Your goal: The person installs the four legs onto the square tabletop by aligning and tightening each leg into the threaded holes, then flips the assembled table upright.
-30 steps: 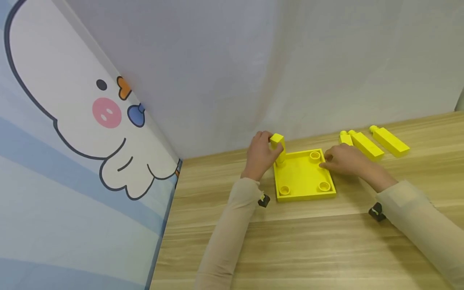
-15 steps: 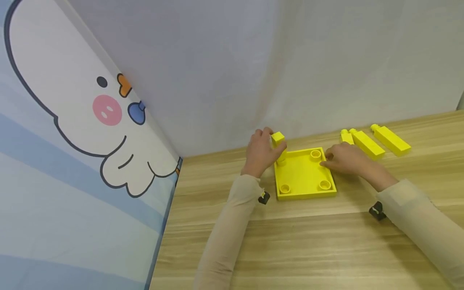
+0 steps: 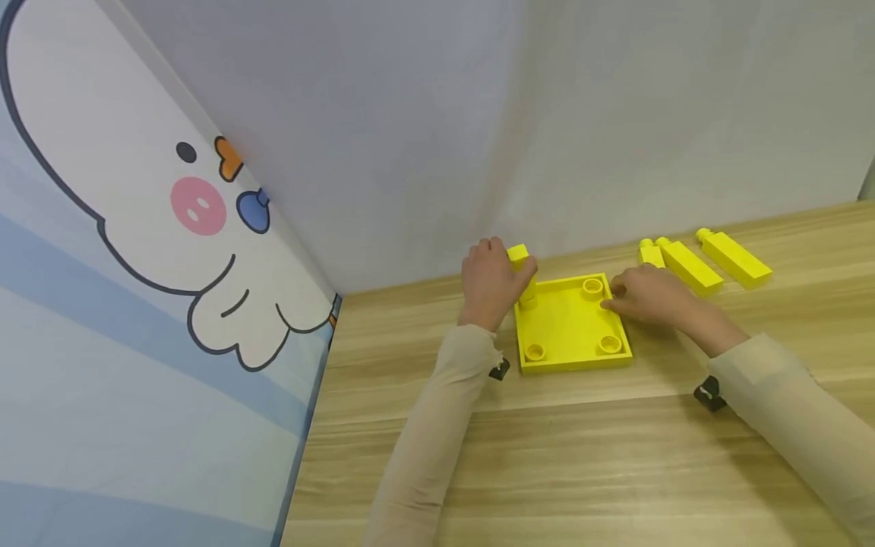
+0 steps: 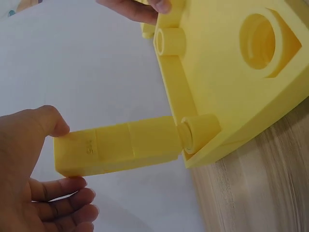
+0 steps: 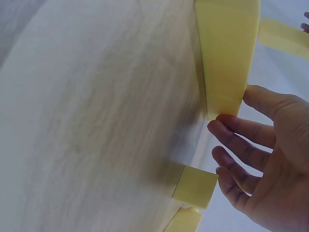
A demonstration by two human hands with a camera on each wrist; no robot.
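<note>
A yellow square tabletop (image 3: pixel 570 323) with a raised rim and a round socket near each corner lies underside up. My left hand (image 3: pixel 488 282) pinches the upper end of a yellow table leg (image 3: pixel 517 254), thumb on one side and fingers on the other. In the left wrist view the leg (image 4: pixel 116 146) stands with its narrow end at the mouth of the back left socket (image 4: pixel 203 130); how deep it sits is hidden. My right hand (image 3: pixel 652 295) grips the tabletop's right rim near the back right corner, the thumb over the rim, fingertips against the outside (image 5: pixel 227 82).
Beyond my right hand lie three loose yellow legs: a partly hidden one (image 3: pixel 652 253), one beside it (image 3: pixel 690 267) and one farther right (image 3: pixel 735 259). A pale wall (image 3: pixel 410 152) rises behind the wooden table (image 3: pixel 547 456); a cartoon-printed panel (image 3: pixel 137 190) stands at left.
My left fingers have shifted slightly around the top of the leg, which stays at the same corner. The right hand keeps its hold on the rim; the head view has moved a little.
</note>
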